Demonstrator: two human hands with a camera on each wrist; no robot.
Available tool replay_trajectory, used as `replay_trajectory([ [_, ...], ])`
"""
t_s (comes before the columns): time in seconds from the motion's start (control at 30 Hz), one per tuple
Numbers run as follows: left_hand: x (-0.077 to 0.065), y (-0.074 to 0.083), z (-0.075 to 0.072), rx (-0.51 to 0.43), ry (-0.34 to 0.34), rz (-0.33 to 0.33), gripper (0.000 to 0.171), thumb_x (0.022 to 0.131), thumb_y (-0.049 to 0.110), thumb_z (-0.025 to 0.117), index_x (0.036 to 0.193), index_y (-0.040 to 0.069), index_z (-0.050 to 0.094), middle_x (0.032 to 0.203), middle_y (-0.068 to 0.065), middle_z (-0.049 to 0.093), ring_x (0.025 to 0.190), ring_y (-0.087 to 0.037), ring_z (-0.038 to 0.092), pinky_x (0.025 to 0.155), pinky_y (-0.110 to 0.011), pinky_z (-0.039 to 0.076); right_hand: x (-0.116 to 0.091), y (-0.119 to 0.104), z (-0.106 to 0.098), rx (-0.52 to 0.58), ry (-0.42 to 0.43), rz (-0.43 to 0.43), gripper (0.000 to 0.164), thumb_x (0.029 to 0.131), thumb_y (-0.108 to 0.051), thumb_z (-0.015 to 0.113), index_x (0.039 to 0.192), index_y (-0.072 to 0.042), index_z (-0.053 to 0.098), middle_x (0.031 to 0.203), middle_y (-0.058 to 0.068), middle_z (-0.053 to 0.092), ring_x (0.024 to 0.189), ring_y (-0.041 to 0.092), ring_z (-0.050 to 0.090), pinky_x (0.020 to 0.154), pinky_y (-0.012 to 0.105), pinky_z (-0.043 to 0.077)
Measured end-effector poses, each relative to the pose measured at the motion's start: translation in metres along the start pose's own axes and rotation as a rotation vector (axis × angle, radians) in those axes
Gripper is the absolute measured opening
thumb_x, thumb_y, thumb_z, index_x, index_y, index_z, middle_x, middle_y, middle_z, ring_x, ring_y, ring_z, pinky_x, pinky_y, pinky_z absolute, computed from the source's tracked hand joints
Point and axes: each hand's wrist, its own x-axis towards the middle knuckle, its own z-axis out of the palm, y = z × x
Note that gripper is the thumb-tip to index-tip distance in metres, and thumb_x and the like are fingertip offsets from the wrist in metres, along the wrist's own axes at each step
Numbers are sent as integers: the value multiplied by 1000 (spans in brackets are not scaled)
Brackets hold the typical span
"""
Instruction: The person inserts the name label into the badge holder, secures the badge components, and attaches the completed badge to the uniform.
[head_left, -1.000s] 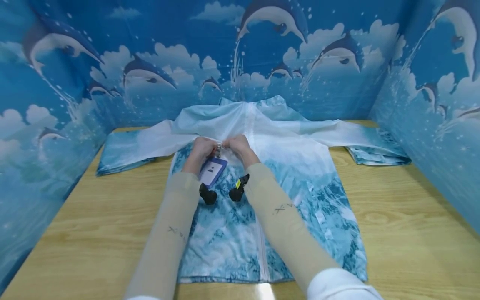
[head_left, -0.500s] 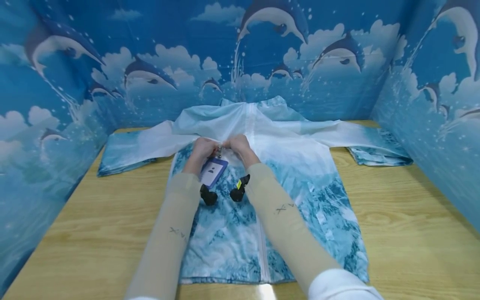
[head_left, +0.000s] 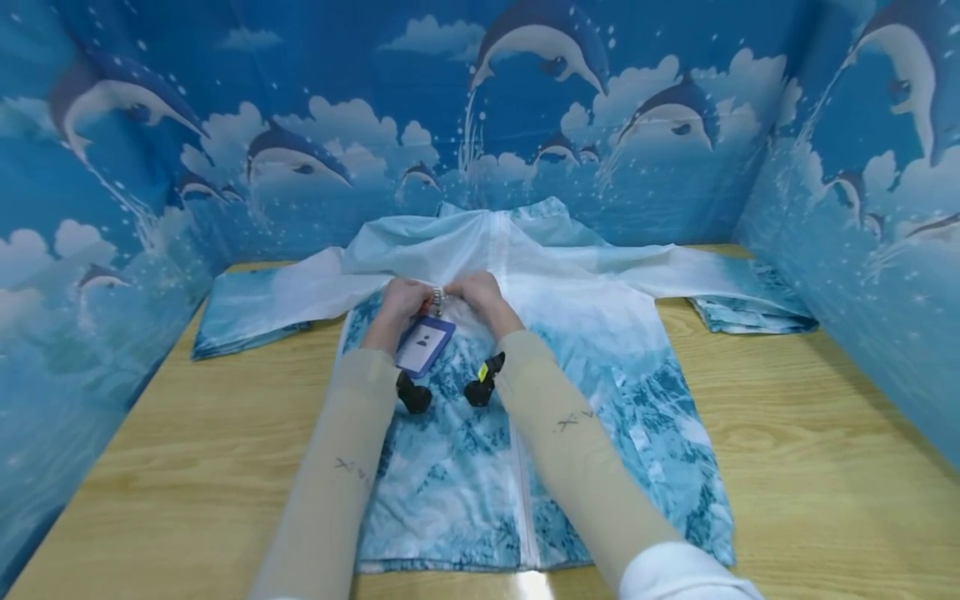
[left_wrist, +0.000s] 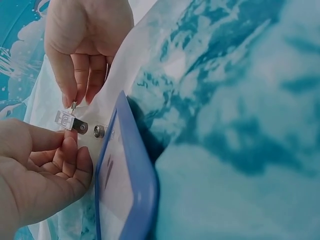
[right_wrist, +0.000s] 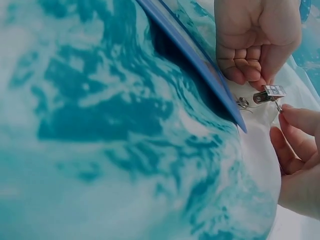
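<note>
A badge holder with a blue-purple frame and a card bearing a person icon lies on the jacket's chest. Its metal clip is at the white cloth just above the holder. My left hand pinches the clip between thumb and fingers. From the other side, my right hand pinches a thin metal part at the clip's end between thumb and forefinger. A metal snap shows beside the holder's top. Whether the clip has cloth in it cannot be made out. The jacket is white and teal, spread flat with its front zip upward.
The jacket's sleeves reach to both sides, their ends folded, on a wood-grain table. Dolphin-printed cloth walls enclose the back and sides. Dark wrist cameras sit under both wrists.
Both hands stay at the clip. The right wrist has shifted very slightly to the right, and the head view has moved a little. Jacket and badge holder lie as before.
</note>
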Motion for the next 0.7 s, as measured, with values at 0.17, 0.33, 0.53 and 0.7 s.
replay_trajectory([
  [0.17, -1, -1, 0, -31, 1, 38, 13, 86, 2, 50, 74, 2, 55, 68, -6, 51, 59, -15, 48, 57, -27, 42, -1, 1, -2, -11, -30, -12, 23, 81, -26, 70, 70, -8, 60, 72, 3, 56, 73, 19, 51, 67, 29, 41],
  [0.33, -1, -1, -1, -60, 5, 54, 14, 91, 4, 50, 81, 0, 59, 74, -6, 53, 62, -14, 50, 61, -25, 44, -2, 0, -3, -18, -67, -22, 26, 82, -28, 69, 69, -8, 58, 63, 1, 49, 69, 19, 48, 64, 29, 39],
  [0.53, -1, 0, 0, 24, 39, 104, 15, 90, 6, 50, 97, -3, 60, 81, -7, 56, 68, -14, 52, 63, -24, 44, -2, 0, -4, -39, -72, -13, 33, 83, -25, 67, 61, -10, 48, 58, -1, 39, 66, 18, 44, 62, 29, 36],
  [0.7, -2, 0, 0, 151, 42, 184, 28, 88, 7, 49, 115, 2, 56, 98, -12, 60, 79, -20, 54, 67, -29, 44, -1, 2, -4, -23, -73, -13, 35, 85, -25, 66, 60, -11, 47, 59, -1, 39, 67, 18, 43, 63, 29, 36],
])
